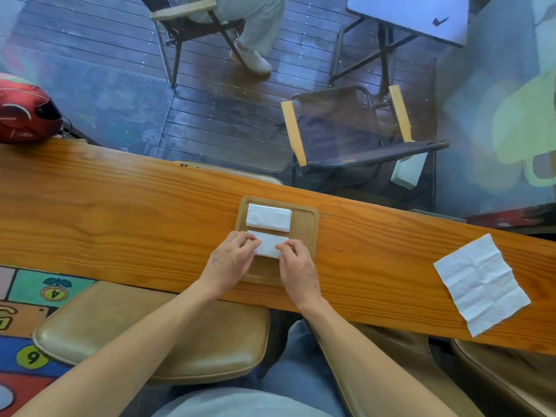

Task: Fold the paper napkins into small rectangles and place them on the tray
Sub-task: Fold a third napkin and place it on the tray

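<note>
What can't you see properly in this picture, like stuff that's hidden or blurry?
- Near folded napkin, head view: both ends are covered by the left hand and right hand.
- Tray: its near edge is hidden under the hands.
- Red helmet: cut off by the left edge.
- Seated person: cut off by the top edge.
- Right side: blurred by glare.

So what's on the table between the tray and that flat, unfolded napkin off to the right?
Nothing: the head view shows only bare wooden table between the tray and the unfolded napkin.
</note>
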